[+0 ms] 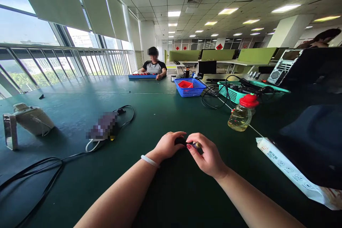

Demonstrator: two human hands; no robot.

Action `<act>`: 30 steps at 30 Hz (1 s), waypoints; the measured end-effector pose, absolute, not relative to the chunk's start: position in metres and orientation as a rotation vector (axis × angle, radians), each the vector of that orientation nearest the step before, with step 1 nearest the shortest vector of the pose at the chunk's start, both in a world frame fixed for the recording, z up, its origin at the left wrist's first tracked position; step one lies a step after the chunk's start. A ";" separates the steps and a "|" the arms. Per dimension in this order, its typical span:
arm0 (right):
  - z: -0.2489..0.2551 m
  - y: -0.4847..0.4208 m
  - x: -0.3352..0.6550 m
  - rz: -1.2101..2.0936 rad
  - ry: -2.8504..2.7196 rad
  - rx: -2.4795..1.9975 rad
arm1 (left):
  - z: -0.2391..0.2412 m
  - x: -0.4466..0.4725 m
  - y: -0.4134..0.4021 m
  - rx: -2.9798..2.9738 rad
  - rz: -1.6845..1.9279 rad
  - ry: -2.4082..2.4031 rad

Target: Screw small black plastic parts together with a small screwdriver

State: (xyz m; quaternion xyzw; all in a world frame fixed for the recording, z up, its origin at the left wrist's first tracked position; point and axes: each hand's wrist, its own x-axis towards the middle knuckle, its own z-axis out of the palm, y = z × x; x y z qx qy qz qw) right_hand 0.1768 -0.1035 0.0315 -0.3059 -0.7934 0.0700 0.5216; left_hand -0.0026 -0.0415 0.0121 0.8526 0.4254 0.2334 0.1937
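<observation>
My left hand (167, 144) rests low over the dark green table, its fingers curled round a small black object (180, 141) whose kind I cannot make out. Close against it, my right hand (207, 156) pinches a short, narrow thing with a brass-coloured round end (198, 145) between thumb and fingers. Its other end points toward the black object, and whether the two touch is hidden by the fingertips. A white band (150, 161) circles my left wrist.
Left lie a power strip (103, 126) with cables and a pale jug-like bottle (33, 119). Right stand a red-capped bottle (240, 114), a wipes-like pack (294, 174), a blue basket (190, 91) and a teal basket (232, 94) of cables. A person (153, 66) sits opposite.
</observation>
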 end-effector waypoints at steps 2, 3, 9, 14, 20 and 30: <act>0.028 -0.102 0.177 0.161 -1.900 -0.735 | 0.008 -0.004 -0.038 2.403 0.689 1.225; 0.025 -0.102 0.175 0.144 -1.910 -0.729 | 0.006 -0.004 -0.036 2.406 0.699 1.250; 0.005 -0.108 0.146 -0.279 -2.120 -0.656 | 0.000 -0.004 -0.031 2.341 0.728 1.379; -0.005 -0.112 0.132 -0.436 -2.191 -0.580 | 0.000 -0.004 -0.032 2.336 0.745 1.434; -0.003 -0.114 0.139 -0.408 -2.238 -0.610 | 0.001 -0.005 -0.032 2.370 0.704 1.416; -0.004 -0.110 0.142 -0.329 -2.298 -0.604 | 0.004 -0.005 -0.032 2.299 0.681 1.499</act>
